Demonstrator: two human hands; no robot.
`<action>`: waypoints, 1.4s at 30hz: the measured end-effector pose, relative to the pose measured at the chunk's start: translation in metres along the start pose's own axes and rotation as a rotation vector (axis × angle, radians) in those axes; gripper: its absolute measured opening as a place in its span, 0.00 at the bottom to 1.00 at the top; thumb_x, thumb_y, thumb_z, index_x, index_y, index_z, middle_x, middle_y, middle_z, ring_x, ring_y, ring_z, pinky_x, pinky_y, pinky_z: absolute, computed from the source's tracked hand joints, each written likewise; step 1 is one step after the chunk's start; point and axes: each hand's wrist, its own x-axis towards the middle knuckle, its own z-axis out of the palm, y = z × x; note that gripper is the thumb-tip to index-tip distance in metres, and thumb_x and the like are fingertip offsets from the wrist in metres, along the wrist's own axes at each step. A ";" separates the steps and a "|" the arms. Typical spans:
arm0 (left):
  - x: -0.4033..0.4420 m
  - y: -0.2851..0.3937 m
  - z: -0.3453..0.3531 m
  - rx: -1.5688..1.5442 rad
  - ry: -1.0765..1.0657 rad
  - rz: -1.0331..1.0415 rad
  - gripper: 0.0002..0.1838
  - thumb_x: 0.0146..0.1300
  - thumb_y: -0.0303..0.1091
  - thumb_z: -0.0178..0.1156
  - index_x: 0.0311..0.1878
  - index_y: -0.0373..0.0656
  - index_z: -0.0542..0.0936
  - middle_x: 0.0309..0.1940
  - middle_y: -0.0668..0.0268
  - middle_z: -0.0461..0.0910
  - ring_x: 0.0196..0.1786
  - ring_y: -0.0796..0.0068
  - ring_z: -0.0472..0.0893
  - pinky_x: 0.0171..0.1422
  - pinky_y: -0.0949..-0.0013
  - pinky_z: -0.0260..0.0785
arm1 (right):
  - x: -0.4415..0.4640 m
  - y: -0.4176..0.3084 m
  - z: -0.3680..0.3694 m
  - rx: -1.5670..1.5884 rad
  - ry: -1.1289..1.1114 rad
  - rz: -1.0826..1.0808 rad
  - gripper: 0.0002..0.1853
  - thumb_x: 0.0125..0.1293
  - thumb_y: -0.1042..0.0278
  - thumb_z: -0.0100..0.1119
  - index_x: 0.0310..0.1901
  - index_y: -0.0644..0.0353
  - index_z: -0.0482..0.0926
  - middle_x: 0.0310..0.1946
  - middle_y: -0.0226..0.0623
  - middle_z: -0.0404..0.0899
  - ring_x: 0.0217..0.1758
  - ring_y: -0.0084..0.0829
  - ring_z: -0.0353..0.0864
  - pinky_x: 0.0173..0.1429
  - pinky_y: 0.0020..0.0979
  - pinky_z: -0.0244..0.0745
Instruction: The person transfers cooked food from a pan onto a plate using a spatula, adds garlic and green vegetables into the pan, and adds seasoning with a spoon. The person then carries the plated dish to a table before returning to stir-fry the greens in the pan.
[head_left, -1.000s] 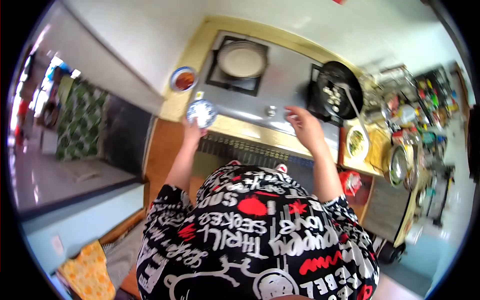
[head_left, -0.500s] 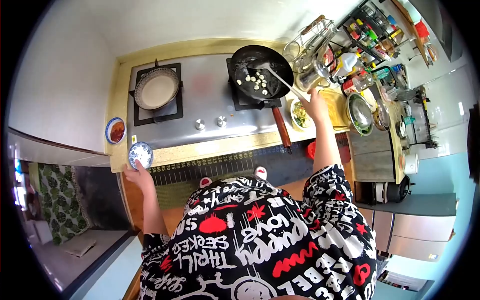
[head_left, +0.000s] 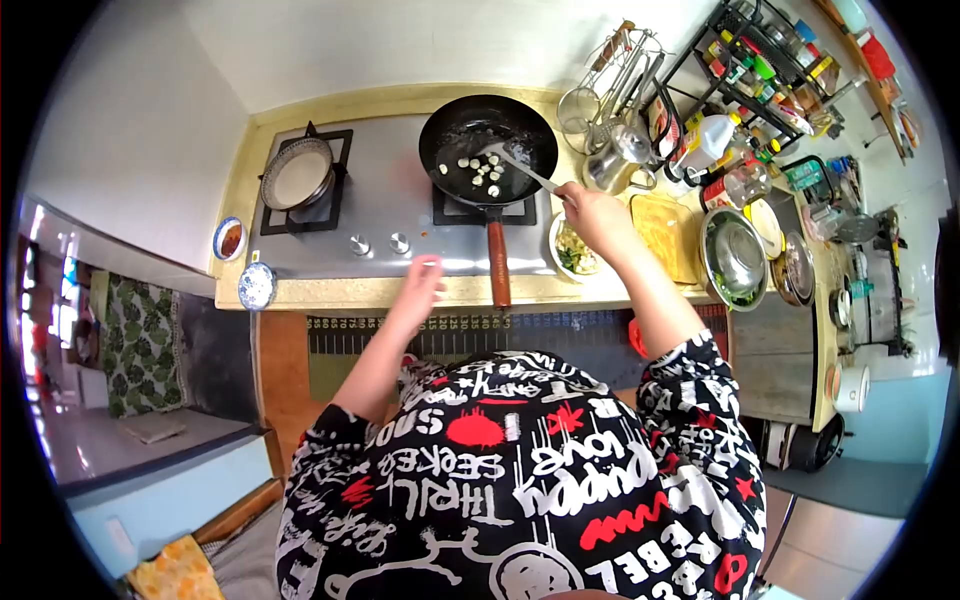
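Observation:
My right hand is wrapped round the handle of a spatula. Its blade reaches into a black wok, where several small white pieces that look like garlic cloves lie in the bottom. The wok stands on the right burner, its wooden handle pointing towards me. My left hand hovers at the counter's front edge, left of that handle, with fingers apart and nothing in them. A blue-and-white small dish sits at the counter's left front corner.
A pan with a pale inside stands on the left burner. A bowl of red sauce is at far left. Right of the wok are a bowl of chopped food, a yellow cutting board, metal bowls and a utensil rack.
My left hand has let go of the blue-and-white dish, now on the counter, and moved right towards the wok handle. My right hand still holds the spatula; the view has shifted.

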 end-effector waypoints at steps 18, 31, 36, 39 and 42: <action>-0.002 0.051 0.114 -0.653 -0.106 -0.340 0.14 0.72 0.46 0.61 0.48 0.49 0.71 0.24 0.77 0.69 0.22 0.88 0.67 0.23 0.83 0.60 | 0.034 0.031 -0.012 0.144 -0.013 -0.175 0.10 0.71 0.63 0.52 0.49 0.54 0.77 0.34 0.49 0.84 0.39 0.52 0.84 0.44 0.49 0.77; -0.008 0.076 0.094 -0.715 -0.182 -0.390 0.14 0.73 0.45 0.59 0.48 0.47 0.70 0.24 0.77 0.69 0.22 0.87 0.67 0.23 0.83 0.61 | 0.056 0.022 0.000 0.319 -0.055 -0.110 0.10 0.70 0.58 0.57 0.46 0.53 0.81 0.37 0.49 0.85 0.43 0.52 0.83 0.48 0.46 0.78; -0.008 0.072 0.087 -0.693 -0.186 -0.387 0.14 0.73 0.45 0.58 0.49 0.46 0.70 0.24 0.76 0.69 0.22 0.87 0.67 0.23 0.83 0.61 | 0.055 0.035 -0.072 0.067 -0.200 -0.213 0.11 0.70 0.59 0.58 0.49 0.49 0.84 0.41 0.42 0.87 0.45 0.41 0.86 0.55 0.40 0.79; -0.008 0.077 0.083 -0.710 -0.193 -0.382 0.14 0.74 0.45 0.58 0.49 0.46 0.70 0.24 0.76 0.69 0.22 0.87 0.68 0.23 0.82 0.62 | 0.050 0.038 -0.123 0.014 -0.249 -0.191 0.11 0.67 0.62 0.62 0.47 0.53 0.85 0.38 0.43 0.87 0.40 0.41 0.85 0.50 0.39 0.79; -0.009 0.089 0.080 -0.755 -0.217 -0.373 0.14 0.74 0.44 0.58 0.49 0.45 0.70 0.25 0.75 0.70 0.23 0.86 0.68 0.24 0.81 0.63 | 0.038 0.027 -0.169 -0.003 -0.266 -0.153 0.10 0.64 0.66 0.62 0.45 0.58 0.85 0.35 0.45 0.86 0.38 0.43 0.85 0.46 0.39 0.78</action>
